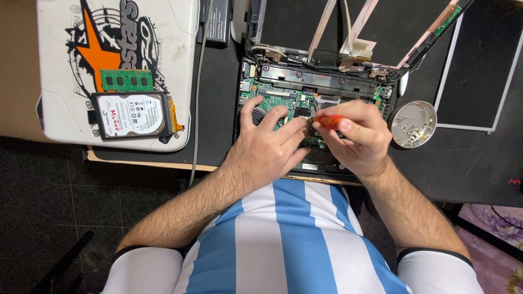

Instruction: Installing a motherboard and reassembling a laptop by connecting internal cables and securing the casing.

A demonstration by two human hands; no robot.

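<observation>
Right hand (pixel 357 139) clamped on an orange-handled screwdriver (pixel 328 120) over the opened laptop's green board (pixel 272 100). Left hand (pixel 269 144) rests there, fingers spread. White-labelled hard drive (pixel 132 115) lies left, on a white lid (pixel 180 32).

Green circuit board (pixel 272 103) inside a black opened laptop base (pixel 327 81); orange-handled screwdriver (pixel 329 121); green memory stick (pixel 126 80); light-blue-and-white striped shirt (pixel 283 239); black table (pixel 468 158).
</observation>
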